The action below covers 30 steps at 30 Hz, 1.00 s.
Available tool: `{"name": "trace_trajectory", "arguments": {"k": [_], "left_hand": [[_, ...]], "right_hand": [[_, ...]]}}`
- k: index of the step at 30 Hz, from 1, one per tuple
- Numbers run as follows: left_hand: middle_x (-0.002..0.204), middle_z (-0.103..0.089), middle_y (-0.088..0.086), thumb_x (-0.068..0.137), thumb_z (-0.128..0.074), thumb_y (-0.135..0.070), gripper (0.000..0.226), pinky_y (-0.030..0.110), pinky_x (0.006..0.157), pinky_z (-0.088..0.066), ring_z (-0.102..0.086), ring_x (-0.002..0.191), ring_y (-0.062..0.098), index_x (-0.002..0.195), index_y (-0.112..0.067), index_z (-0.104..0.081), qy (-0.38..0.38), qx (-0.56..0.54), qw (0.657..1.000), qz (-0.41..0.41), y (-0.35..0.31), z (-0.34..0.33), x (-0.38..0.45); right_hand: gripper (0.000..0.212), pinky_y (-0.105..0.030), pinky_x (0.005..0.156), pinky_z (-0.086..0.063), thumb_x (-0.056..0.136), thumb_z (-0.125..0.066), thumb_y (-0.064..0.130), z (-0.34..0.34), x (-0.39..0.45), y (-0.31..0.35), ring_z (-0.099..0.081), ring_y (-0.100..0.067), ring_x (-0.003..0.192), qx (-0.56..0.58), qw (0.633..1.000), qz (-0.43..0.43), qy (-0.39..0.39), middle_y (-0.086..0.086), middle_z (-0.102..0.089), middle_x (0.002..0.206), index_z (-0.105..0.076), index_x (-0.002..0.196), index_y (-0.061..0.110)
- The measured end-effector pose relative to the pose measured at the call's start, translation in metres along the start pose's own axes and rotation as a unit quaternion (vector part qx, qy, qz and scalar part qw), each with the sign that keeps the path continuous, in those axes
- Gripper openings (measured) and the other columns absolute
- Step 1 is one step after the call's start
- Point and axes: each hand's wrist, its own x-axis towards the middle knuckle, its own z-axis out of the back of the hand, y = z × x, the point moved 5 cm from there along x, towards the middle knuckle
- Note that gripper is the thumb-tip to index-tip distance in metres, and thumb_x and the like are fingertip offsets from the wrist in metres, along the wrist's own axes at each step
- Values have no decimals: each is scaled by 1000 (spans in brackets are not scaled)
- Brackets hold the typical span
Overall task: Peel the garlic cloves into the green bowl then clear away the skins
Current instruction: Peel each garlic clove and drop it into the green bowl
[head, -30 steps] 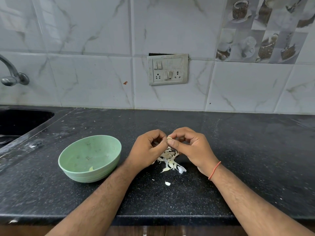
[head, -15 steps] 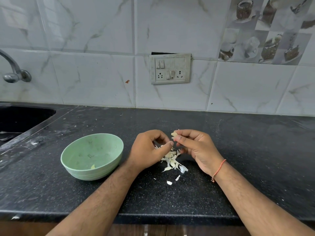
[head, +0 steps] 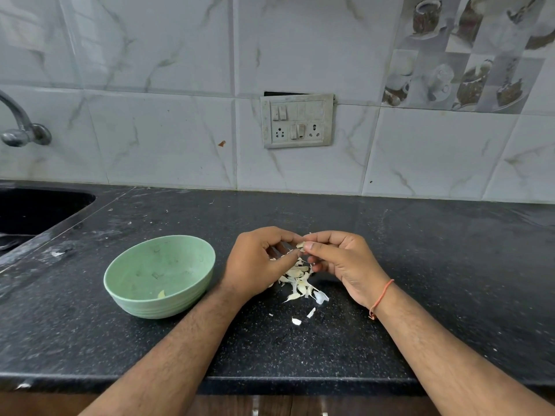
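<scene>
Garlic clove (head: 300,245) pinched between fingertips of left hand (head: 255,265) and right hand (head: 345,262), above skins (head: 297,280) heaped on counter (head: 450,265). Green bowl (head: 144,307) left of hands, one peeled piece visible inside. Judgement: peeling mid-way; skins not yet cleared. Versus half second earlier: hands closed back together on clove; loose flakes near counter edge unchanged.

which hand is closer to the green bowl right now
Left. The left hand sits just right of the green bowl, a narrow gap from its rim. The right hand lies farther right, beyond the left hand and the garlic clove both pinch.
</scene>
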Motion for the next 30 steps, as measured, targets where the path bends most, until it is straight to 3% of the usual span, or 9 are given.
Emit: {"name": "trace_trajectory", "arguments": {"k": [5, 13, 30], "left_hand": [[88, -78, -19, 90, -86, -26, 18, 30, 75, -60, -73, 80, 8, 107, -31, -85, -17, 4, 1000, 24, 4, 2, 1], [101, -81, -17, 95, -81, -23, 17, 34, 91, -62, -76, 98, 2, 112, -26, -84, 23, -45, 998, 43, 4, -1, 2], [85, -78, -12, 98, -77, -26, 4, 40, 71, -61, -73, 74, 14, 98, -28, -80, 36, -8, 998, 45, 12, -6, 0]], "right_hand": [[23, -32, 72, -62, 88, -80, 3, 2, 1, 0, -70, -22, 80, 19, 1000, 4, 3, -25, -74, 93, -79, 111, -2], [21, -35, 79, -65, 91, -77, 9, 2, 2, 0, -74, -25, 87, 26, 1000, 13, -10, -22, -78, 100, -79, 111, 1], [12, -29, 73, -63, 92, -79, 5, 3, 1, 7, -76, -21, 80, -88, 992, 79, -36, -11, -81, 89, -82, 103, 5]]}}
